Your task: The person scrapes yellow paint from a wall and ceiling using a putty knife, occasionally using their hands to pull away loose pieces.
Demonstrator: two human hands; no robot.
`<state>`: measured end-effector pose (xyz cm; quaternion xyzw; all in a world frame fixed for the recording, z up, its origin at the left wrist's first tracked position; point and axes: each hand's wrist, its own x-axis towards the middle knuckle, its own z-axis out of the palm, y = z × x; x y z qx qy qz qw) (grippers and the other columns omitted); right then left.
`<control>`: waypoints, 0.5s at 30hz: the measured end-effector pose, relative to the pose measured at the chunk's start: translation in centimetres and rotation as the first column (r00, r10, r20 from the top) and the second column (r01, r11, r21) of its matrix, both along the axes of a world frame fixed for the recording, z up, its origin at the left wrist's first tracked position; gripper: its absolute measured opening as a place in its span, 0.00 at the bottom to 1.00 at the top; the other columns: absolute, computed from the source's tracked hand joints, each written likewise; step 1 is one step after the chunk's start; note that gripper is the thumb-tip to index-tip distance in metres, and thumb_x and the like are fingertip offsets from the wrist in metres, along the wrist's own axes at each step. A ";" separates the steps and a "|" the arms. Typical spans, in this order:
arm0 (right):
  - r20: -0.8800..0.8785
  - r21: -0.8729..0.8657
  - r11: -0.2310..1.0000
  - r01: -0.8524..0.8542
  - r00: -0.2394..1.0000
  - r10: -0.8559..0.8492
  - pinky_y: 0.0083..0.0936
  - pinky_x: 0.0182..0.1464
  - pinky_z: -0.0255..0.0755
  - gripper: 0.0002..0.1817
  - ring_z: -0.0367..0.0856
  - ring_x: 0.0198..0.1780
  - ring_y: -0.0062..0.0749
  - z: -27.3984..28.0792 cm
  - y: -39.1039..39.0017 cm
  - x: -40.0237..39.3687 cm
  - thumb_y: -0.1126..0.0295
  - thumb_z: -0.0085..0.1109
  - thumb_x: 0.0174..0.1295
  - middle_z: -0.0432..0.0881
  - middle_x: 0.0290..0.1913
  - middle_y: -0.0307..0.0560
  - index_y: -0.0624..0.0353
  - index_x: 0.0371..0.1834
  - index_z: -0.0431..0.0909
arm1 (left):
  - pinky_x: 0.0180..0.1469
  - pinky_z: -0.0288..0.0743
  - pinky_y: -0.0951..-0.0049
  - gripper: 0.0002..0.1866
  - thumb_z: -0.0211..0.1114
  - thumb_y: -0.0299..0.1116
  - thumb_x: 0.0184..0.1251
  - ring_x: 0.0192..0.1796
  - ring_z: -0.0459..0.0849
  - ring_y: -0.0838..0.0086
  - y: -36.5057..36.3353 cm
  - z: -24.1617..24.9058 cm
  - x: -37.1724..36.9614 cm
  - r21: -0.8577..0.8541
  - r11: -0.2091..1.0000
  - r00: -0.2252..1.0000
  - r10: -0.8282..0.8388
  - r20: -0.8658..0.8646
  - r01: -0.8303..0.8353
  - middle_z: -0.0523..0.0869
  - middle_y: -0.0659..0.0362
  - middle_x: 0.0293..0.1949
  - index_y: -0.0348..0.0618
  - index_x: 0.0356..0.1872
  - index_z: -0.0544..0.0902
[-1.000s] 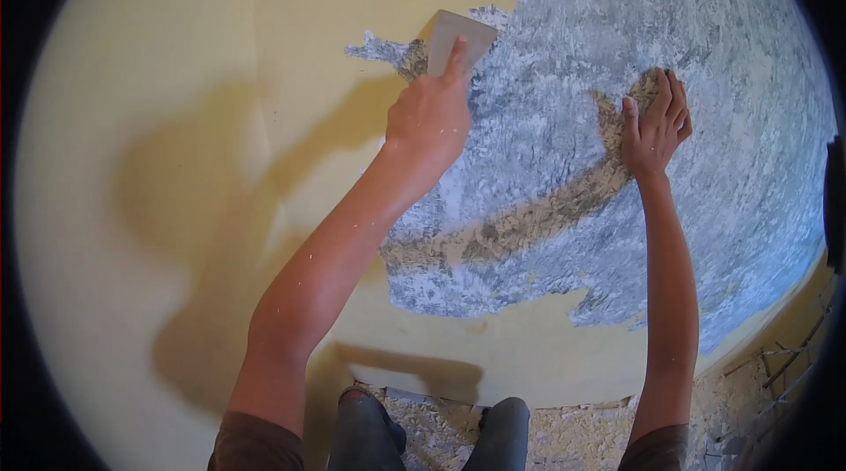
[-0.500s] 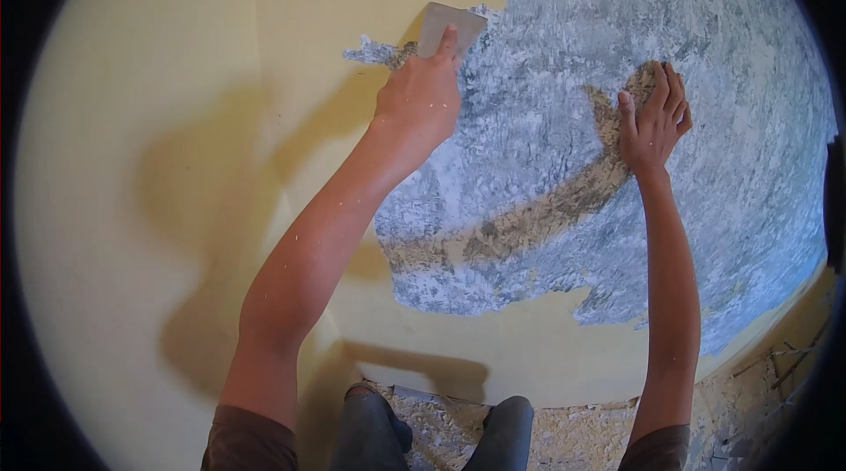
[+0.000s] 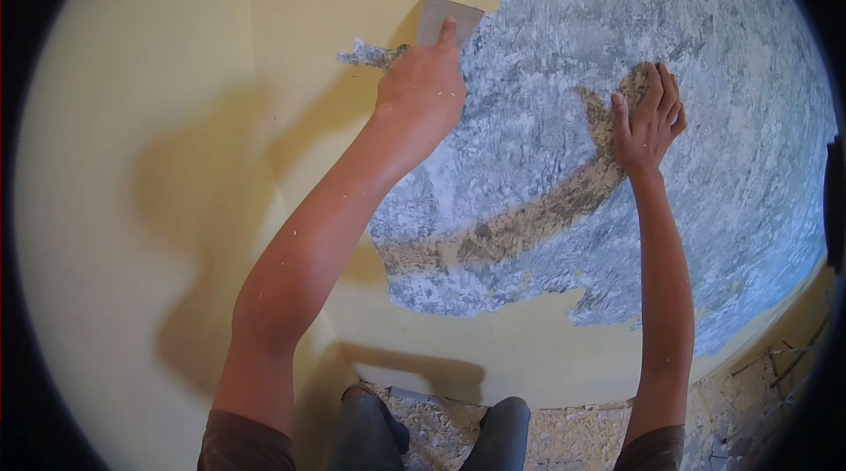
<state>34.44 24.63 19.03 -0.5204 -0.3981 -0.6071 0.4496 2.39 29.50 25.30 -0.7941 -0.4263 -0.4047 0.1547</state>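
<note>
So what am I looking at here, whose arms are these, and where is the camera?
No machine here: these are a person's own bare arms, filmed by a camera worn on the head, looking forward and down. The rounded edges come from its wide lens. The left hand grips a flat pale scraper blade, one finger laid along it, pressed where the yellow painted wall meets the rough grey scraped patch. The right hand rests flat, open, on that grey patch. Below you see the person's dark trouser knees and pale scraped-off flakes on the floor.
</note>
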 end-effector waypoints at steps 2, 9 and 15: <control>0.007 0.001 1.000 -0.002 1.000 0.002 0.54 0.74 0.36 0.40 0.51 0.79 0.44 0.3 0.0 0.1 0.35 0.42 0.72 0.61 0.76 0.49 0.53 0.76 0.60 | 0.50 0.80 0.47 0.27 0.46 0.33 0.80 0.48 0.86 0.41 -0.4 0.3 -0.2 -0.044 0.999 1.000 0.015 0.000 -0.015 0.87 0.37 0.43 0.49 0.78 0.62; 0.006 0.010 1.000 -0.005 1.000 0.005 0.53 0.75 0.36 0.41 0.50 0.80 0.44 0.4 0.0 -0.1 0.35 0.42 0.72 0.60 0.76 0.50 0.53 0.77 0.60 | 0.53 0.81 0.48 0.32 0.50 0.26 0.73 0.48 0.87 0.44 -0.2 1.1 -0.6 -0.022 0.999 0.999 0.040 -0.030 -0.041 0.87 0.41 0.49 0.51 0.78 0.61; 0.000 -0.011 1.000 0.020 1.000 -0.020 0.51 0.75 0.36 0.41 0.51 0.80 0.45 0.4 0.1 -0.1 0.36 0.44 0.72 0.61 0.76 0.50 0.54 0.77 0.60 | 0.53 0.82 0.50 0.34 0.50 0.26 0.72 0.50 0.87 0.45 0.5 1.2 -1.3 -0.064 0.998 0.998 0.009 -0.067 -0.013 0.86 0.41 0.48 0.53 0.79 0.59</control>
